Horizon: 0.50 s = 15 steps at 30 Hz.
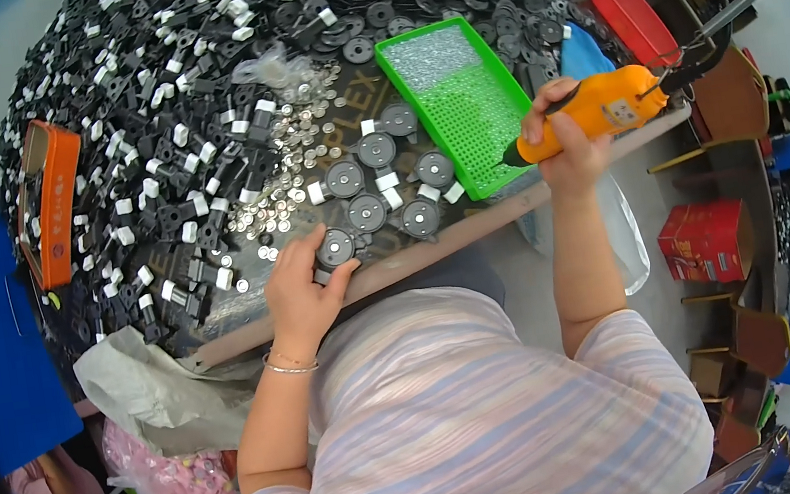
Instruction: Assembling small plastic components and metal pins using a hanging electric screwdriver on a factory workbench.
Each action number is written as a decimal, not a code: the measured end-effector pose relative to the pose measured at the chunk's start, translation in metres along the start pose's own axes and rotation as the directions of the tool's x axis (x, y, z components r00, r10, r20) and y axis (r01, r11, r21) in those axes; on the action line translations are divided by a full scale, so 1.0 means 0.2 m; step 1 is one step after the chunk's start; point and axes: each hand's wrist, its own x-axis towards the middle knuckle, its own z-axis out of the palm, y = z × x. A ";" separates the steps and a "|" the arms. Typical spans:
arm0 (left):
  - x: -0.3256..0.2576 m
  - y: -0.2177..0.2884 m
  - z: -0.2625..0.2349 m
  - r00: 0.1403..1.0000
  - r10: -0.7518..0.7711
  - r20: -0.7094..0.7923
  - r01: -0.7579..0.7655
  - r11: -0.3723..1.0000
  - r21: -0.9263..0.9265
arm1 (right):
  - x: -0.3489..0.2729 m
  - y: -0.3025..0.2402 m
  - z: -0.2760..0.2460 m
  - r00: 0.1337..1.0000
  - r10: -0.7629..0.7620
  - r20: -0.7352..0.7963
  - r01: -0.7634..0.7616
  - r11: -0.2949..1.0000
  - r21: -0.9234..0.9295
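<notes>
So the right hand (568, 147) is wrapped tight around an orange electric screwdriver (603, 107), out at about 3 o'clock from the middle of the table (436, 249), tip pointing down-left toward the green perforated tray (460, 101). The left hand (299, 296) sits at the table's near edge, roughly 6 o'clock, fingers curled loosely, fingertips touching a round black disc part (335, 248); can't tell if it's actually gripping it. A handful more of those black discs with white blocks (381, 183) lie just past it, toward 12 o'clock. Little silver washers (289, 176) are scattered beside them around 10 o'clock. Behind all that is a huge heap of black parts (182, 95). An orange tray (55, 199) sits way over at 9 o'clock.
</notes>
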 end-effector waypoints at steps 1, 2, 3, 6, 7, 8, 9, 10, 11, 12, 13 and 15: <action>0.00 0.00 -0.01 1.000 0.000 -0.002 0.000 1.000 0.002 | -0.01 0.01 -0.01 1.000 0.005 -0.014 -0.005 1.000 -0.005; 0.00 0.00 0.00 1.000 0.004 0.004 -0.004 1.000 0.001 | -0.02 0.01 -0.03 1.000 0.005 0.000 -0.005 1.000 -0.019; 0.00 0.00 0.00 1.000 0.011 -0.007 -0.011 1.000 -0.004 | -0.02 0.01 -0.03 1.000 0.004 -0.006 -0.004 1.000 -0.021; 0.00 -0.01 0.02 0.999 0.034 -0.026 -0.034 0.999 -0.002 | -0.02 0.01 -0.04 1.000 -0.012 -0.016 0.012 1.000 -0.005; 0.00 -0.01 0.02 0.998 0.048 -0.037 -0.048 0.999 0.003 | -0.02 0.01 -0.04 1.000 -0.022 -0.014 0.022 1.000 -0.022; 0.00 -0.01 0.02 0.998 0.047 -0.036 -0.047 0.999 0.004 | -0.02 0.01 -0.05 0.999 -0.032 -0.011 0.031 0.999 -0.039; 0.00 -0.01 0.02 0.998 0.044 -0.034 -0.044 0.999 0.001 | -0.02 0.01 -0.05 0.999 -0.031 -0.011 0.030 0.999 -0.037; 0.01 -0.01 0.02 0.999 0.041 -0.032 -0.041 0.999 -0.003 | -0.02 0.01 -0.05 1.000 -0.029 -0.006 0.028 0.999 -0.034; 0.01 -0.01 0.02 0.999 0.040 -0.031 -0.040 0.999 -0.002 | -0.01 0.01 -0.05 1.000 -0.027 -0.001 0.027 0.999 -0.032; 0.01 -0.01 0.02 0.998 0.049 -0.034 -0.049 0.999 0.001 | -0.01 0.01 -0.06 1.000 -0.026 -0.002 0.026 0.999 -0.032; 0.00 -0.01 0.02 0.998 0.056 -0.038 -0.056 0.998 0.005 | -0.02 0.01 -0.05 1.000 -0.025 -0.007 0.024 0.999 -0.029; 0.00 0.00 0.02 0.998 0.048 -0.038 -0.048 0.999 0.001 | -0.02 0.01 -0.05 1.000 -0.022 -0.012 0.021 0.999 -0.026</action>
